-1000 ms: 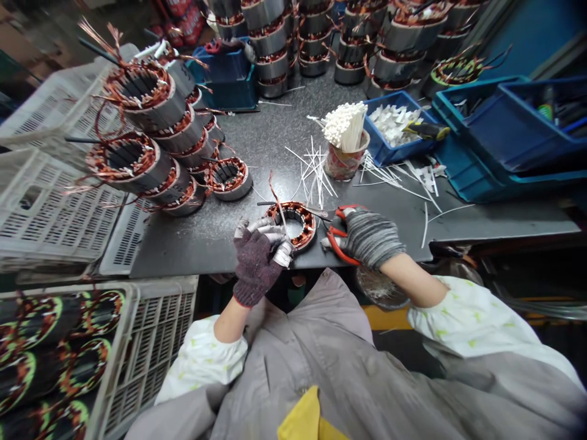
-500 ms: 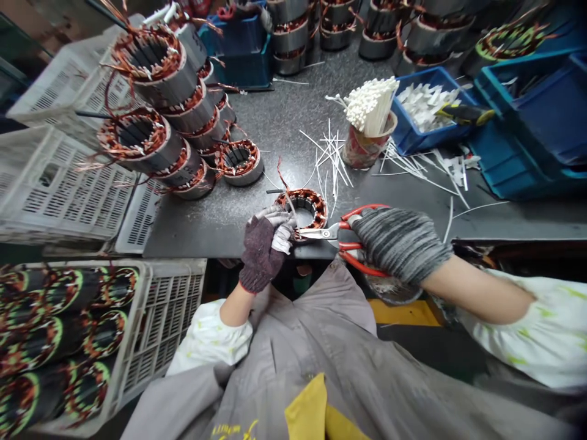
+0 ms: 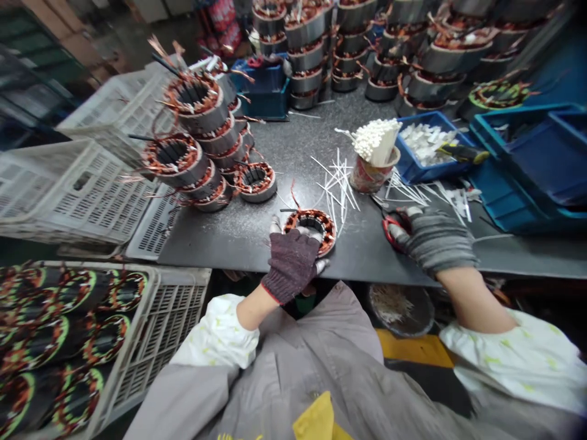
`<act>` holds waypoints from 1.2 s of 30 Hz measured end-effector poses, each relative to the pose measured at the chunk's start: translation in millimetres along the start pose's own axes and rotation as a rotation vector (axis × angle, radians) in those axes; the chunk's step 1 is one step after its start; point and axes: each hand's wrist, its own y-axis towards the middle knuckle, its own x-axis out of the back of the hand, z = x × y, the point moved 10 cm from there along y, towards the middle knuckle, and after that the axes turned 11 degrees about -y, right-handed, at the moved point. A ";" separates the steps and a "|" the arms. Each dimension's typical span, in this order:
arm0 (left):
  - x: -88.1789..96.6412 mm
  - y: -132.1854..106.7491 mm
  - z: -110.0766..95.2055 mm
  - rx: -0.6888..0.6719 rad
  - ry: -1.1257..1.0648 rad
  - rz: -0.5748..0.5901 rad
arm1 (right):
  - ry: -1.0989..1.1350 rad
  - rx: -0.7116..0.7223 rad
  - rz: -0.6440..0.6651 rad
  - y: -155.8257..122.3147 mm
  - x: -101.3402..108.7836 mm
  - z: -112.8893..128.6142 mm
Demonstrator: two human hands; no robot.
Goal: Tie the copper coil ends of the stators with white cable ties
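Note:
A short ring-shaped motor stator (image 3: 328, 229) with copper windings lies on the dark tabletop in front of me. My left hand (image 3: 295, 253), in a dark purple glove with pale fingertips, grips its near left side, with fingers over the rim and into the bore. The palm hides part of the ring. Farther right, my right hand (image 3: 435, 241), in a grey striped glove, is closed around red-handled scissors (image 3: 393, 231) just above the table. Their dark tips point away and to the left, toward a cup (image 3: 370, 177) packed with white ties.
Loose white ties (image 3: 339, 186) lie scattered behind the stator. A blue bin (image 3: 426, 150) holds white pieces, beside larger blue bins (image 3: 527, 189). Stacked stators (image 3: 202, 153) stand at left and along the back. Plastic crates (image 3: 96, 195) flank the table; a bowl (image 3: 419, 311) sits below its edge.
My right hand has moved right with the scissors, away from the stator. My left hand has shifted from the ring's left edge to over it. The view has tilted up slightly.

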 end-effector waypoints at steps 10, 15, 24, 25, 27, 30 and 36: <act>45.6 -9.1 99.2 0.336 -0.604 -0.156 | 0.305 0.573 -0.284 -23.8 -28.6 128.3; 105.6 48.8 127.0 0.254 -0.066 -0.251 | 0.321 0.562 -0.297 -21.1 -31.4 125.4; 86.5 87.5 170.5 0.396 0.309 0.019 | 0.386 0.531 -0.267 -20.5 -24.1 124.1; 84.9 85.7 168.7 0.392 0.301 0.020 | 0.393 0.529 -0.259 -19.7 -23.6 124.6; 80.9 83.5 162.8 0.377 0.283 0.024 | 0.405 0.531 -0.249 -18.7 -22.8 126.0; 71.2 89.6 148.6 0.297 0.245 0.038 | 0.417 0.535 -0.261 -18.4 -21.7 128.0; 56.3 151.2 142.1 0.155 0.251 0.063 | 0.436 0.516 -0.278 -19.4 -24.0 123.9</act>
